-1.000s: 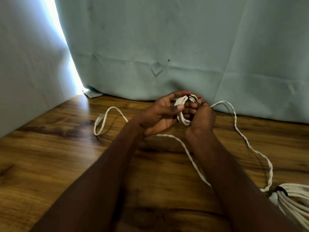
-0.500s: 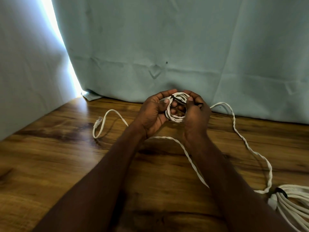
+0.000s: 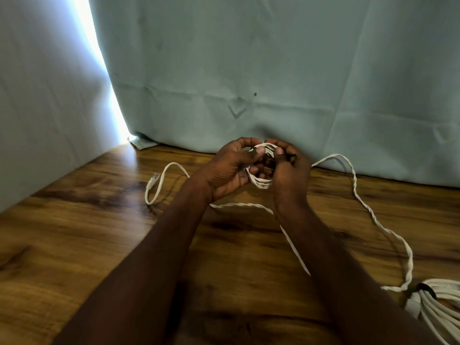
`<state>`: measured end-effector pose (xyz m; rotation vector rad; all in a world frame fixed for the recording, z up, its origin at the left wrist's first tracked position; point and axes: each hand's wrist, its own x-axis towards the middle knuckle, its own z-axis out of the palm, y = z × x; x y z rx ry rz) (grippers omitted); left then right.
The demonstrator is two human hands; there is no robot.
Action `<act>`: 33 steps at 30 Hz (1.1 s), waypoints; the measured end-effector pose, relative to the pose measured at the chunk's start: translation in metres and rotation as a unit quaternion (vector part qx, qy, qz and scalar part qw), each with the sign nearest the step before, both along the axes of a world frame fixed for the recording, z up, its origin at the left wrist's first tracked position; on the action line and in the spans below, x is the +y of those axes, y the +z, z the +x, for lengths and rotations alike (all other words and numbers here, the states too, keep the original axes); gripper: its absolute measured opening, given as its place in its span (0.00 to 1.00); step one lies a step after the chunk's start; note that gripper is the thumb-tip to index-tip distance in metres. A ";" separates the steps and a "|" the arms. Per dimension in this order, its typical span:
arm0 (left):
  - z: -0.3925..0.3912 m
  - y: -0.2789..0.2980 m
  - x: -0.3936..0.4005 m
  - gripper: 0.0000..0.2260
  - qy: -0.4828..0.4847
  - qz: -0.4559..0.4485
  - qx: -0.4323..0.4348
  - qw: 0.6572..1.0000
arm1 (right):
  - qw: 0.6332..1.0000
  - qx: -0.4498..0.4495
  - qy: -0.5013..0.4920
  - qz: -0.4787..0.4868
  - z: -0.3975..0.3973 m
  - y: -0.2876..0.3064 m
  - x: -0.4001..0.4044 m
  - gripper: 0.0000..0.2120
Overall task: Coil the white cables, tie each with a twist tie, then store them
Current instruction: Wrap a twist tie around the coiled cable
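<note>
Both hands hold a small coil of white cable point(image 3: 261, 181) above the wooden table, near the back curtain. My left hand point(image 3: 230, 170) grips the coil's left side with thumb on top. My right hand point(image 3: 288, 170) grips its right side, and a bit of black twist tie point(image 3: 293, 158) shows by its fingers. A second, loose white cable point(image 3: 358, 195) runs from behind my right hand along the table to the right. Its other part passes under my forearms and ends in a plug point(image 3: 152, 181) at the left.
A larger white cable bundle point(image 3: 438, 305) bound with a black tie point(image 3: 427, 288) lies at the lower right corner. The wooden table point(image 3: 74, 245) is closed in by a pale blue-green curtain point(image 3: 273, 70) behind and at the left.
My hands have come closer together around the coil and turned it; both thumbs now sit on its top. The loose cable and the bundle stayed put.
</note>
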<state>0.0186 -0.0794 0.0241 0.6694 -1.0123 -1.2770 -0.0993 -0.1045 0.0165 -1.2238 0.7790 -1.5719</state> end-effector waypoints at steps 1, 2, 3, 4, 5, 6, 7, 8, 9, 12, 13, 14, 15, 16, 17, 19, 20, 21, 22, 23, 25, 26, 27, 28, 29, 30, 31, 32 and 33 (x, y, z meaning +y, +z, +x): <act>0.001 0.000 -0.001 0.07 0.021 0.003 -0.004 1.000 | 1.000 0.009 -0.018 -0.006 0.000 -0.001 -0.001 0.13; 0.002 0.000 -0.003 0.07 0.045 0.004 -0.008 0.999 | 0.999 0.015 -0.035 -0.014 0.000 -0.002 -0.002 0.12; 0.004 0.001 -0.003 0.07 0.068 0.004 -0.012 0.998 | 0.999 0.017 -0.046 -0.024 -0.001 -0.001 0.000 0.12; 0.006 0.001 -0.004 0.06 0.091 0.007 -0.016 0.996 | 0.998 0.013 -0.044 -0.034 -0.001 -0.001 0.001 0.12; 0.009 0.001 -0.005 0.05 0.107 0.010 -0.016 0.994 | 0.999 0.001 -0.028 -0.045 -0.001 0.000 0.003 0.13; 0.012 0.001 -0.006 0.04 0.119 0.011 -0.012 0.993 | 0.998 -0.015 0.001 -0.055 -0.002 0.002 0.004 0.14; 0.015 0.000 -0.007 0.03 0.126 0.012 -0.004 0.992 | 0.997 -0.036 0.036 -0.057 -0.004 0.004 0.005 0.15; 0.018 -0.002 -0.008 0.03 0.136 0.014 0.006 0.991 | 0.994 -0.064 0.068 -0.049 -0.004 0.007 0.007 0.16; 0.021 -0.003 -0.010 0.03 0.150 0.016 0.017 0.988 | 0.992 -0.088 0.086 -0.040 -0.004 0.009 0.009 0.16; 0.024 -0.004 -0.012 0.05 0.191 0.025 0.026 0.981 | 0.993 -0.093 0.057 -0.039 -0.005 0.012 0.011 0.15; 0.024 -0.003 -0.012 0.06 0.194 0.027 0.026 0.980 | 0.995 -0.086 0.042 -0.037 -0.004 0.011 0.010 0.14; 0.024 -0.003 -0.011 0.07 0.189 0.023 0.027 0.981 | 0.996 -0.080 0.031 -0.027 -0.004 0.010 0.009 0.14; 0.023 -0.002 -0.010 0.07 0.176 0.014 0.033 0.984 | 0.997 -0.076 0.020 -0.008 -0.004 0.010 0.006 0.14; 0.022 -0.002 -0.009 0.07 0.158 0.002 0.040 0.987 | 0.996 -0.081 0.014 0.018 -0.004 0.009 0.003 0.14; 0.021 -0.001 -0.008 0.07 0.138 -0.009 0.042 0.990 | 0.995 -0.090 0.010 0.051 -0.006 0.008 -0.001 0.14; 0.015 0.000 -0.006 0.08 0.108 -0.021 0.020 0.994 | 0.988 -0.104 0.006 0.116 -0.011 0.006 -0.009 0.14; 0.012 0.000 -0.007 0.09 0.102 -0.025 0.003 0.994 | 0.984 -0.107 0.005 0.139 -0.014 0.004 -0.011 0.15; 0.008 0.000 -0.006 0.09 0.105 -0.028 -0.015 0.994 | 0.982 -0.110 0.005 0.156 -0.017 0.004 -0.013 0.15; 0.006 -0.001 -0.006 0.09 0.126 -0.029 -0.046 0.991 | 0.980 -0.114 0.004 0.162 -0.019 0.005 -0.013 0.16; 0.005 -0.002 -0.007 0.08 0.166 -0.027 -0.095 0.981 | 0.982 -0.114 0.000 0.153 -0.021 0.007 -0.012 0.15; 0.003 -0.008 -0.009 0.07 0.254 -0.024 -0.224 0.940 | 0.992 -0.098 -0.019 0.081 -0.020 0.014 -0.004 0.15; 0.002 -0.012 -0.011 0.07 0.273 -0.027 -0.270 0.923 | 0.996 -0.079 -0.025 0.026 -0.018 0.018 0.001 0.15; 0.001 -0.015 -0.011 0.06 0.271 -0.032 -0.293 0.916 | 0.998 -0.050 -0.031 -0.032 -0.015 0.022 0.007 0.15; 0.001 -0.016 -0.011 0.06 0.257 -0.036 -0.299 0.918 | 0.995 -0.022 -0.036 -0.088 -0.013 0.027 0.013 0.14; 0.002 -0.016 -0.010 0.06 0.238 -0.040 -0.295 0.924 | 0.991 0.000 -0.041 -0.129 -0.014 0.031 0.018 0.14; 0.003 -0.015 -0.010 0.07 0.219 -0.042 -0.294 0.930 | 0.988 0.007 -0.047 -0.144 -0.016 0.035 0.020 0.14; 0.003 -0.014 -0.009 0.07 0.198 -0.044 -0.301 0.932 | 0.991 -0.005 -0.051 -0.127 -0.021 0.039 0.019 0.14; 0.001 -0.012 -0.007 0.07 0.179 -0.047 -0.321 0.929 | 0.994 -0.031 -0.054 -0.093 -0.028 0.043 0.017 0.14; -0.003 -0.011 -0.005 0.06 0.160 -0.051 -0.349 0.922 | 0.995 -0.054 -0.057 -0.060 -0.035 0.047 0.015 0.15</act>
